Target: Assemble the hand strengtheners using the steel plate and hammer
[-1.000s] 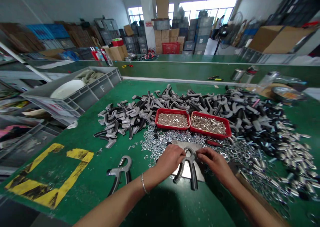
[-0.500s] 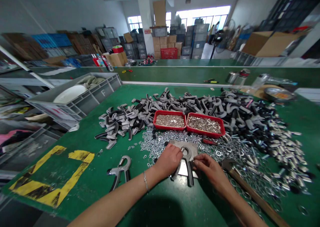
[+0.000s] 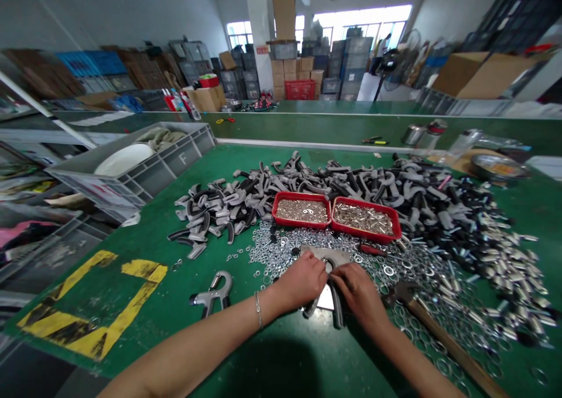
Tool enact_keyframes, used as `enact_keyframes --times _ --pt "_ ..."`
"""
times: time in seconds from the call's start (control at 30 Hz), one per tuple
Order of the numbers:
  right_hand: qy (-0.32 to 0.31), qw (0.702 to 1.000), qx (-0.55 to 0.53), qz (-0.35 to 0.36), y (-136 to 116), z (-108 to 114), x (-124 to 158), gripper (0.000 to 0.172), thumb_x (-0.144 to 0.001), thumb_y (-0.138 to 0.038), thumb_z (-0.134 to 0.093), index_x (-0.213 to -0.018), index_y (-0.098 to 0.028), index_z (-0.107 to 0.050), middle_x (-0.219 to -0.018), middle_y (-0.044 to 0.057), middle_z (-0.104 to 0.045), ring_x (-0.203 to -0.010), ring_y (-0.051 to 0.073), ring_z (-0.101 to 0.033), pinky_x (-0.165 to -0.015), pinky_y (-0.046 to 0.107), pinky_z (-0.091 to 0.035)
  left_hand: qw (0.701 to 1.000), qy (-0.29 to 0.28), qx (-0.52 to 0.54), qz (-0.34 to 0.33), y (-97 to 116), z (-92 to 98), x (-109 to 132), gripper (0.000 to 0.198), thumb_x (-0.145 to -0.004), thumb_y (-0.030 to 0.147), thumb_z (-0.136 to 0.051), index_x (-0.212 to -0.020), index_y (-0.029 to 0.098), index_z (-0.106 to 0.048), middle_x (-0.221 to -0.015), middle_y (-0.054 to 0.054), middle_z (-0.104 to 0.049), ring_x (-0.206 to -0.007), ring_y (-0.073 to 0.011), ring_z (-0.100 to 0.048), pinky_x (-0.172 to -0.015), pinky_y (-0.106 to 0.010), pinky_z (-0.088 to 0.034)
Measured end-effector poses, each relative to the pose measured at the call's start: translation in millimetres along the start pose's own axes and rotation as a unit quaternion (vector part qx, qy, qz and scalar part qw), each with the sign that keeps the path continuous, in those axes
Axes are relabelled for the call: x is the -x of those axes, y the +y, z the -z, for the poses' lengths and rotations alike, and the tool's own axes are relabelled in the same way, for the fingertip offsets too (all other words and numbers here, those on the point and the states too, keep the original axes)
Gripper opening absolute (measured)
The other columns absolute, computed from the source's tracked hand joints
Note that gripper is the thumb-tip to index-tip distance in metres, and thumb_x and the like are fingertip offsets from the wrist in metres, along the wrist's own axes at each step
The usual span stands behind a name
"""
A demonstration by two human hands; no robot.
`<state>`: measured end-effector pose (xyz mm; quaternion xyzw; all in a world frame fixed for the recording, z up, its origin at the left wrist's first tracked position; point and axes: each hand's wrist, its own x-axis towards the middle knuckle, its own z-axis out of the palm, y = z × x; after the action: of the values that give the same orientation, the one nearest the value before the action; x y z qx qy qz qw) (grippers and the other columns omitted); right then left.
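My left hand (image 3: 302, 281) and my right hand (image 3: 357, 292) meet over a grey and black hand-grip part (image 3: 336, 311) that lies on a small metal plate (image 3: 327, 254). Both hands have their fingers curled onto the part near its top loop; only its lower legs show beneath them. A silver bracelet circles my left wrist. An assembled grip (image 3: 213, 295) rests on the green table (image 3: 144, 328) left of my left forearm. Loose washers (image 3: 272, 251) are scattered around the plate.
Two red trays (image 3: 302, 210) of small metal pieces stand just beyond the plate, backed by a wide heap of grey and black handle parts (image 3: 351, 181). A hammer (image 3: 439, 333) lies at my right. Metal sleeves (image 3: 513, 263) spread far right; a grey crate (image 3: 144, 164) stands left.
My right hand has slid left and closed in on the grip part until it meets my left hand. The left hand has stayed on the part.
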<state>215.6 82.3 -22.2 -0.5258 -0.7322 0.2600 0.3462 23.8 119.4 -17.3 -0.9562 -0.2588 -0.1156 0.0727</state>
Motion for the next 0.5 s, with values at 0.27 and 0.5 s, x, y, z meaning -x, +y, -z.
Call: enact_keyframes --times 0.27,0.5 --pt "-0.020 0.982 0.146 0.120 5.1 -8.0 -3.3 0.021 -0.099 -0.027 -0.047 -0.094 -0.019 -0.066 -0.092 0.009 -0.067 -0.090 0.025 -0.058 -0.083 0.040 -0.050 0.965 0.019 0.229 0.125 -9.4 3.7 15.3 0.020 -0.098 0.020 -0.047 -0.106 0.017 -0.065 -0.104 -0.006 -0.067 -0.100 -0.0199 -0.059 -0.092 -0.037 -0.044" --pt "-0.056 0.951 0.246 0.181 5.9 -7.6 -8.9 0.022 -0.099 -0.020 -0.045 -0.096 -0.019 -0.067 -0.092 0.011 -0.066 -0.089 0.026 -0.058 -0.078 0.040 -0.052 0.917 0.134 0.268 0.264 -65.7 29.8 5.8 0.016 -0.095 0.016 -0.050 -0.101 0.017 -0.065 -0.103 -0.006 -0.067 -0.103 -0.0195 -0.060 -0.096 -0.039 -0.046"
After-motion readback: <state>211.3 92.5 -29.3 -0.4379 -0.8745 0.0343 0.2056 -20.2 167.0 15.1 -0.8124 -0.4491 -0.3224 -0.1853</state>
